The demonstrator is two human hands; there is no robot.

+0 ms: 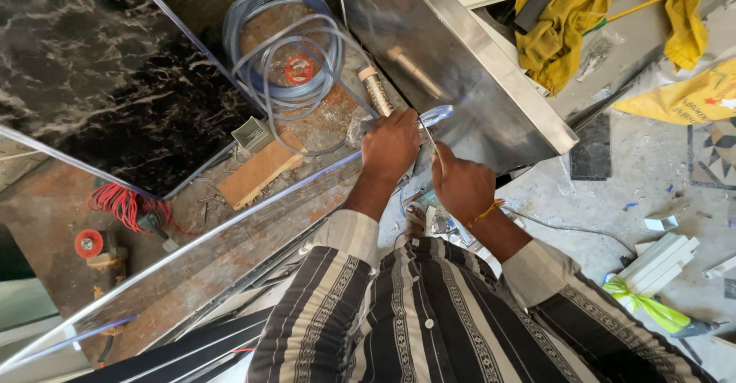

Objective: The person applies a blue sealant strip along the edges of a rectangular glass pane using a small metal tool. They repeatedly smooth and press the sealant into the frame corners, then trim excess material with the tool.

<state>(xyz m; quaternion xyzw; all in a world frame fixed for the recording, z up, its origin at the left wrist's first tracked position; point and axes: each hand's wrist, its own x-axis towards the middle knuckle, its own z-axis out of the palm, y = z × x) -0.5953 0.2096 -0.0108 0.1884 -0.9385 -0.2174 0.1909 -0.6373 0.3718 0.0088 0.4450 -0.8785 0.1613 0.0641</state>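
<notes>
A clear tube [434, 115] is gripped by the closed left hand [390, 147] and right hand [462, 186], its coil [285, 46] at ten o'clock

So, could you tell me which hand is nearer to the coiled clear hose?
Left. The left hand sits just below-right of the coiled clear hose; the right hand lies farther right, beyond it.

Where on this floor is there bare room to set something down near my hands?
The grey floor between the metal sheet and the white strips lies mostly bare, with only small scraps. By the left hand and right hand it is crowded: the clear hose coil, wood block and red cable.
</notes>
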